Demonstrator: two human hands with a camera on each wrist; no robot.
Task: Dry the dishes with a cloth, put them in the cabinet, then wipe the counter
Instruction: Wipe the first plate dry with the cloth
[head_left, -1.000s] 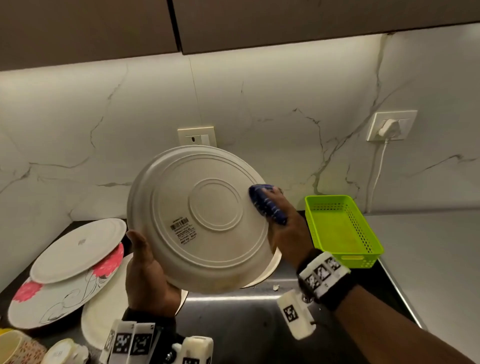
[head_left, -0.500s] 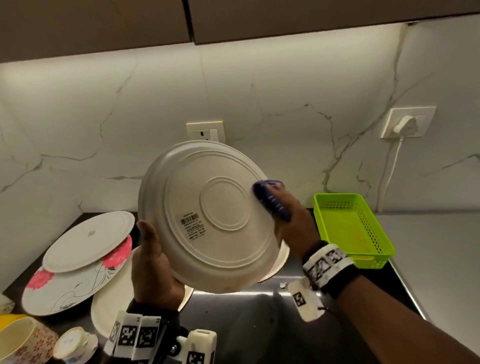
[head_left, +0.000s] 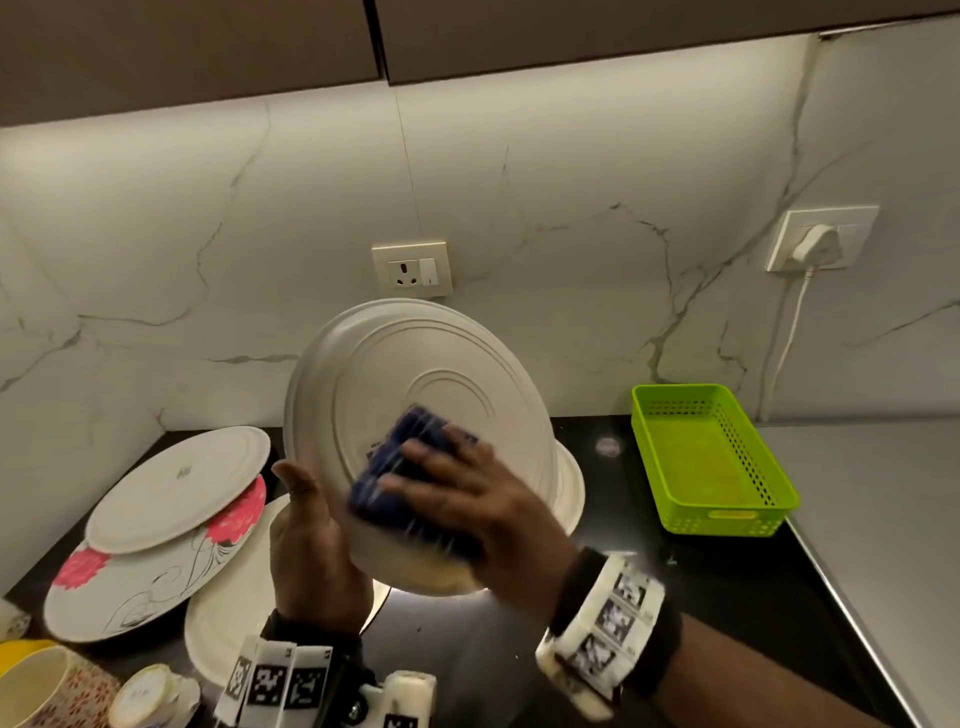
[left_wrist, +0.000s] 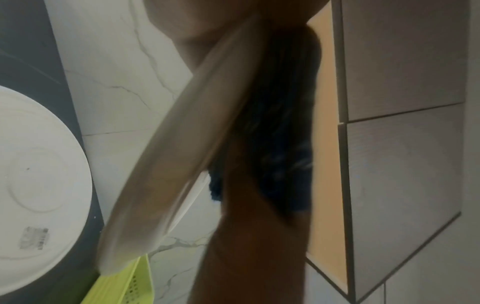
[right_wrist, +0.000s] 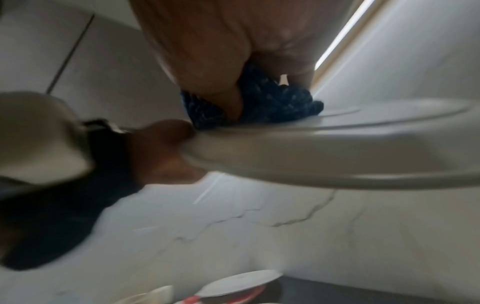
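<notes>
Counter (head_left: 701, 623): dark, carrying all else. Held plate (head_left: 447, 374): white, tilted underside-out, raised above the counter's middle, in front of the wall socket (head_left: 412, 269). Stacked plates (head_left: 171, 483) lie left of the held plate; green basket (head_left: 711, 462) stands to its right. Right hand (head_left: 467, 493): fingers spread, pressing a blue cloth (head_left: 400, 483) against the plate's lower underside. Left hand (head_left: 311, 545): clamped on the plate's lower-left rim, thumb on the near face. Risk, as judged: one-sided rim hold under rubbing pressure could let a damp plate twist or slip onto the plates below.
</notes>
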